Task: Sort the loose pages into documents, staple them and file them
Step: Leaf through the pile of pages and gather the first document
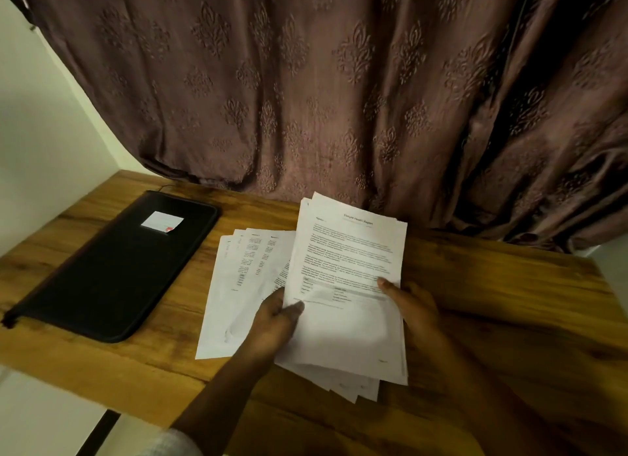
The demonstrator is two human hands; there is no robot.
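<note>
Sorting step, nothing stapled or filed yet by the look of it. Both hands hold one stack of pages (346, 258) over the middle of the desk (492, 302). The left hand (277, 319) pinches its lower left edge, thumb on top. The right hand (413, 307) grips the right edge, thumb pressed on the top sheet. The hands are apart, one on each side of the stack. The top sheet has a printed heading, text too blurred to read. The stack's lower sheets stick out unevenly at the near edge. Fanned pages (238, 285) lie just left of the stack, partly under it and under the left hand. A black folder (112, 268), closed, with a white label (162, 221), lies flat further left, well apart from the hands. No stapler in view. To do this well: read each heading before dealing a sheet off, peel one sheet at a time with the thumb, and keep piles separate so the fan doesn't mix with the stack. Brown curtain (339, 98) behind.
</note>
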